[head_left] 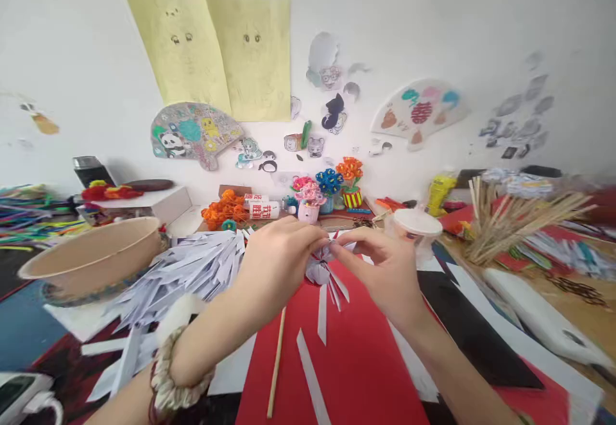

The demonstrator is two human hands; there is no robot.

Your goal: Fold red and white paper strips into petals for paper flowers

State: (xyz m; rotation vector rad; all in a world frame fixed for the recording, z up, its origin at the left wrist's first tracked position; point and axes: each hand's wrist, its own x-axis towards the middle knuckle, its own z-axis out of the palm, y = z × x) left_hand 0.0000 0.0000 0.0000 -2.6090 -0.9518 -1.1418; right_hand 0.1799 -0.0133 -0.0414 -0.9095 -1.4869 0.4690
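Observation:
Between my two hands is a small bunch of folded white paper strips (pixel 318 273), shaped like a paper flower, with a few pointed ends hanging down. My left hand (pixel 282 255) pinches it from the left, fingers pressed together near its top. From the right, thumb and forefinger of my right hand (pixel 382 261) close on its upper edge; the exact grip is partly hidden. Below lies a red sheet (pixel 356 361) carrying a thin wooden stick (pixel 276 361) and a loose white paper strip (pixel 312 377). A big pile of white paper strips (pixel 192 271) lies beside my left forearm.
A beige basin (pixel 96 251) stands at the left. Behind my hands are pipe-cleaner flowers in pots (pixel 330 187) and a lidded plastic tub (pixel 418 226). Wooden sticks (pixel 510 219), a black sheet (pixel 474 322) and a long white object (pixel 543 316) lie at the right.

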